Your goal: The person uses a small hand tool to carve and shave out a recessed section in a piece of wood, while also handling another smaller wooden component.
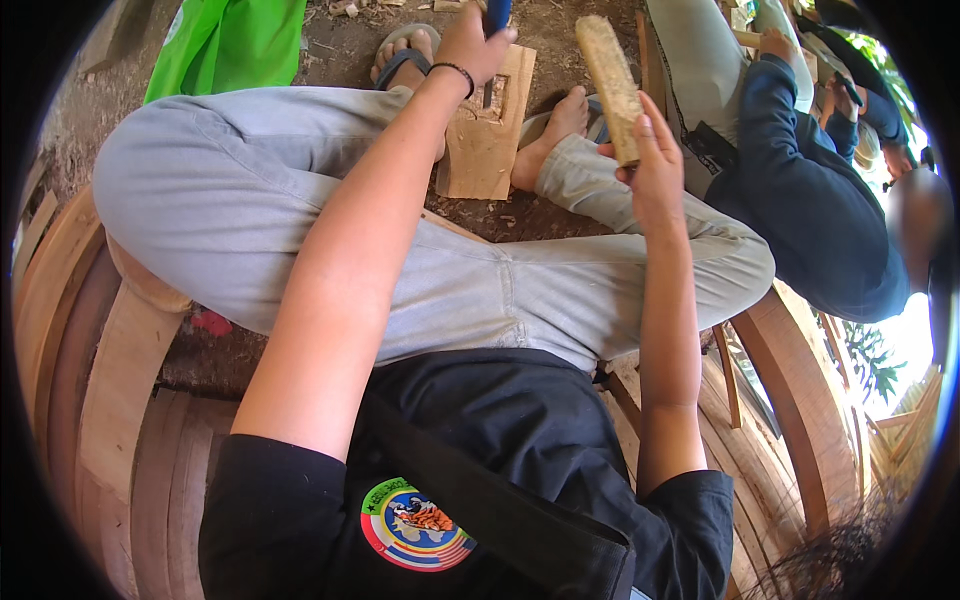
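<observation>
"One carved board (480, 150) lies on the ground (345, 45) between the feet (552, 145); what's gripped?"

"Left hand (472, 45) clasps a blue handle (497, 14) over the board's far edge; right hand (655, 165) clasps a wooden bar (608, 85) beyond its right edge."

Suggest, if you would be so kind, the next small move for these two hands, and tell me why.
Probably a light tap on the blue handle with the wooden stick: the left hand grips the handle near the recess in the wooden board, while the right hand holds the stick raised, apart from it.
</observation>
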{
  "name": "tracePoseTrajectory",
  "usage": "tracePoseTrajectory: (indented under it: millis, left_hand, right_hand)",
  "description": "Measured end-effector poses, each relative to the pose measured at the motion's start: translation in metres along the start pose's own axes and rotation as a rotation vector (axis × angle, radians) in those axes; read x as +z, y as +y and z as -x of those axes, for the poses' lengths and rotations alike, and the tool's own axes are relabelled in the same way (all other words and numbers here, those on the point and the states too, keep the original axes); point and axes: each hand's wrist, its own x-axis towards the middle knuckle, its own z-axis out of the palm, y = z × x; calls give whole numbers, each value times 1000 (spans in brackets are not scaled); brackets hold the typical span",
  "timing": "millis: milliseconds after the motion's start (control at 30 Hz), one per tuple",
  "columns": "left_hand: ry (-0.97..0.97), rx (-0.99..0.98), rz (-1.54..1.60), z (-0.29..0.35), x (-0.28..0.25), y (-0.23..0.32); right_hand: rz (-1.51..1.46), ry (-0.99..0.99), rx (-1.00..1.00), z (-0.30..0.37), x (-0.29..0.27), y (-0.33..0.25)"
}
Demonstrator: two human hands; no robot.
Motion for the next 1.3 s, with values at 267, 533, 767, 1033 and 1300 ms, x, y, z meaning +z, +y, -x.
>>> tracePoseTrajectory:
  millis: [267,533,767,1033,1300]
  left_hand:
    - [-355,50,83,-14,-30,58]
    - [-418,117,-280,13,-18,32]
    - [-437,59,-275,-1,-20,14]
    - [-339,129,-107,1,-3,6]
    - [-362,172,-245,-2,-8,5]
  right_hand:
    - [852,-396,-82,-12,-5,55]
    - [855,-189,88,-20,-4,49]
    - [916,-178,80,-17,-7,50]
    - [938,-194,-1,-22,-11,58]
    - [948,-193,15,-22,-10,57]
